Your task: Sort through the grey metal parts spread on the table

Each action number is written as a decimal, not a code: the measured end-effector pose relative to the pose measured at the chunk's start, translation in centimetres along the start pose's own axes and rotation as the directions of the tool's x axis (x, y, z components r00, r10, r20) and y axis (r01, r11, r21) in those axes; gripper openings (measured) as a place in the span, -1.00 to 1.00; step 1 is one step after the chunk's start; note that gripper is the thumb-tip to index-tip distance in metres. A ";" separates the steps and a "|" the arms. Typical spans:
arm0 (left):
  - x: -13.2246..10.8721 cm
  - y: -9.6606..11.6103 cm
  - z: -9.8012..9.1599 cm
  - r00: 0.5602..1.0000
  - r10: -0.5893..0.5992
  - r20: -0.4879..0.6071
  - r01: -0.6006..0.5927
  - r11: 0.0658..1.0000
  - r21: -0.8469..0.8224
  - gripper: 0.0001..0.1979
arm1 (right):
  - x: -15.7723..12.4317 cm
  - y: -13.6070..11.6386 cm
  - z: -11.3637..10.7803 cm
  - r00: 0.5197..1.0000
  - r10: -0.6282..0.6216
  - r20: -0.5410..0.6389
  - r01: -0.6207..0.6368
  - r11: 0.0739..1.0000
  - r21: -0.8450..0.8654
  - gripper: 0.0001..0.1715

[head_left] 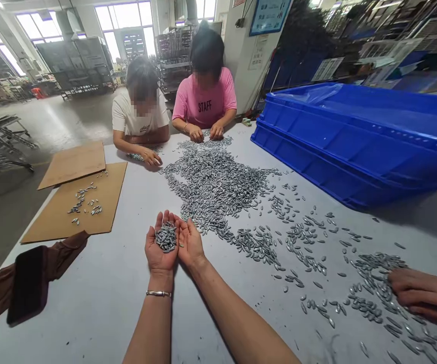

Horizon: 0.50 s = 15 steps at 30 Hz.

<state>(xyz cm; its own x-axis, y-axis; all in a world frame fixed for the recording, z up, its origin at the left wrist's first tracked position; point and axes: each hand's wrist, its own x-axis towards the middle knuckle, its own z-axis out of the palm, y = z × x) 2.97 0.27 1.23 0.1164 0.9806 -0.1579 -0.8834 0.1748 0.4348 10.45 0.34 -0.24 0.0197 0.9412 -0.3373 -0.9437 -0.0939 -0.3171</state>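
Observation:
My left hand [161, 260] is cupped palm up over the white table and holds a heap of small grey spindle-shaped metal pieces [166, 237]. Against its side lies my right hand [191, 246], palm turned up and fingers slightly bent. The right palm looks bare apart from what may be one piece at its inner edge. Just beyond my fingertips spreads a large pile of the same metal pieces [218, 182], with looser ones trailing to the right. A silver bangle [159, 293] circles my left wrist.
Two people, one in a white shirt [138, 114] and one in pink [205, 101], handle pieces across the table. Another person's hand [423, 293] touches pieces at right. Stacked blue crates [355, 146] stand at back right. Cardboard [104, 202], a phone [28, 283] and brown cloth [64, 255] lie left.

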 end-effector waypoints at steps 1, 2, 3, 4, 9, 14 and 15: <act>0.0 0.1 0.0 1.000 0.010 0.005 -0.010 1.000 0.012 -0.66 | -0.1 0.1 0.1 1.000 0.005 0.010 -0.005 1.000 -0.001 -0.61; 0.0 0.1 0.0 1.000 0.020 0.008 -0.020 0.999 0.025 -0.66 | -0.2 0.1 0.2 1.000 0.010 0.016 -0.010 1.000 -0.001 -0.61; 0.1 0.1 -0.1 1.000 0.030 0.005 -0.030 0.999 0.038 -0.67 | -0.2 0.2 0.2 1.000 0.018 0.018 -0.018 1.000 0.000 -0.61; 0.2 0.1 -0.1 0.999 0.041 -0.003 -0.040 0.998 0.051 -0.67 | -0.2 0.3 0.2 0.999 0.030 0.016 -0.030 1.000 0.001 -0.61; 0.5 0.1 -0.2 0.991 0.098 -0.096 -0.089 0.992 0.085 -0.69 | -0.3 0.8 0.1 0.997 0.079 -0.006 -0.079 0.997 0.013 -0.60; 0.5 0.4 0.2 0.981 0.070 -0.179 -0.079 0.996 -0.043 -0.61 | -0.5 0.5 0.1 0.993 0.116 -0.007 -0.116 0.992 0.057 -0.62; 0.5 0.5 0.2 0.981 0.068 -0.181 -0.082 0.994 -0.069 -0.60 | -0.5 0.4 0.2 0.992 0.125 0.001 -0.125 0.990 0.061 -0.62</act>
<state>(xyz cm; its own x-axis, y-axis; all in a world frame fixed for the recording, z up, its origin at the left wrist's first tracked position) 2.73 0.82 1.58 -0.0283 0.9578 -0.2861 -0.9192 0.0875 0.3839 10.01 -0.15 -0.04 -0.0987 0.9223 -0.3738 -0.9573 -0.1906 -0.2175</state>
